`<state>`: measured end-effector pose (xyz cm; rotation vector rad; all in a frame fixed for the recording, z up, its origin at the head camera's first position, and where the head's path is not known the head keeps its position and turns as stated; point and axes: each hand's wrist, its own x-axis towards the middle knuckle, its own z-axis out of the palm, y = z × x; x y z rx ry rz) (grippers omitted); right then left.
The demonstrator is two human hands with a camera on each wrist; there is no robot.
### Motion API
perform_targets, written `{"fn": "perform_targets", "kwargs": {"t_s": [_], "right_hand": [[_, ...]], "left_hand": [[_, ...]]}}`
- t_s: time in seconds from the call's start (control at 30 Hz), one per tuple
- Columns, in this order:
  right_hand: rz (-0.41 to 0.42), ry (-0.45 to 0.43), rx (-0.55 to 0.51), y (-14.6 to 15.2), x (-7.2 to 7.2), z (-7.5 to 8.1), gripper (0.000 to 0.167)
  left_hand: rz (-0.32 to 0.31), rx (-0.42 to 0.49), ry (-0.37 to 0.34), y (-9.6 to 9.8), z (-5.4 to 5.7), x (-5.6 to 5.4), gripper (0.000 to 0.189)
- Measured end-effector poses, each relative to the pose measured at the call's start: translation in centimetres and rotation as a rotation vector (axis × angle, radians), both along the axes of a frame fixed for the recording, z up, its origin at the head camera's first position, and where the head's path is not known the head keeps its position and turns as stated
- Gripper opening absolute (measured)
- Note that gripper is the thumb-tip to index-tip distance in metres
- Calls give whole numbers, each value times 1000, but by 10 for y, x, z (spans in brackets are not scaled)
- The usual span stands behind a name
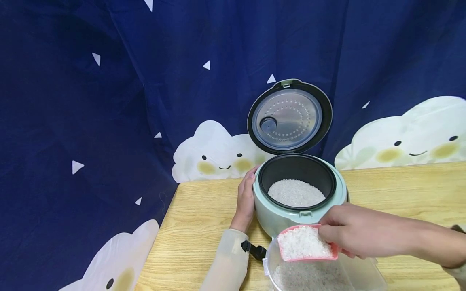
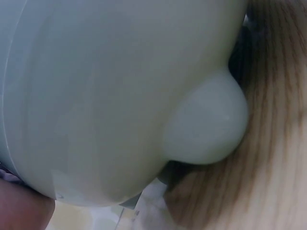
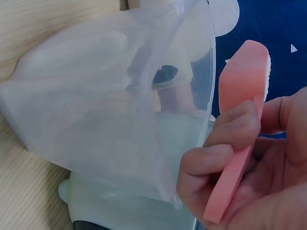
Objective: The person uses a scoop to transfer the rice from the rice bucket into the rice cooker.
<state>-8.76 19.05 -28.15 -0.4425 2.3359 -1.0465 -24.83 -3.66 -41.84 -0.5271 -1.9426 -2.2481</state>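
Observation:
A mint-green rice cooker (image 1: 276,220) stands on the table with its lid (image 1: 289,117) raised. White rice (image 1: 296,193) lies in its dark inner pot (image 1: 316,169). My left hand (image 1: 246,198) rests against the cooker's left side; in the left wrist view the cooker's body (image 2: 96,96) fills most of the picture. With my right hand (image 1: 358,231) I grip a pink scoop (image 3: 243,81) by its handle, the fingers curled round it. The scoop, heaped with rice (image 1: 303,241), is over a clear plastic container (image 1: 367,275) in front of the cooker. More rice (image 1: 309,277) lies in that container.
The wooden table (image 1: 204,210) ends at a left edge. Behind it hangs a dark blue curtain (image 1: 204,89) with smiling clouds and white triangles. A black strap (image 1: 255,249) sits at the left sleeve, close to the container's rim.

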Motion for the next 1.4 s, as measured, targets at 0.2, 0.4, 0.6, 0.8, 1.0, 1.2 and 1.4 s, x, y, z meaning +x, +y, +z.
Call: {"fn": "perform_targets", "kwargs": {"t_s": [0.2, 0.4, 0.6, 0.8, 1.0, 1.2, 1.4], "right_hand": [[3, 37, -32, 3, -2, -1, 32], [-39, 45, -17, 7, -5, 2, 28], [-107, 4, -1, 9, -10, 9, 28], [-158, 0, 13, 14, -20, 14, 31], [-240, 53, 95, 18, -36, 20, 31], [-273, 69, 108, 25, -52, 20, 31], [-283, 89, 102, 31, -63, 21, 35]], "left_hand": [[-6, -5, -10, 0, 1, 1, 48], [0, -21, -16, 0, 0, 1, 48], [-1, -23, -20, -2, -1, 3, 48], [2, -24, -26, -1, -1, 3, 48], [1, -13, -23, -1, -1, 2, 48], [-23, -51, -2, -4, 0, 3, 49], [-89, -96, 38, -7, 3, 6, 51]]}}
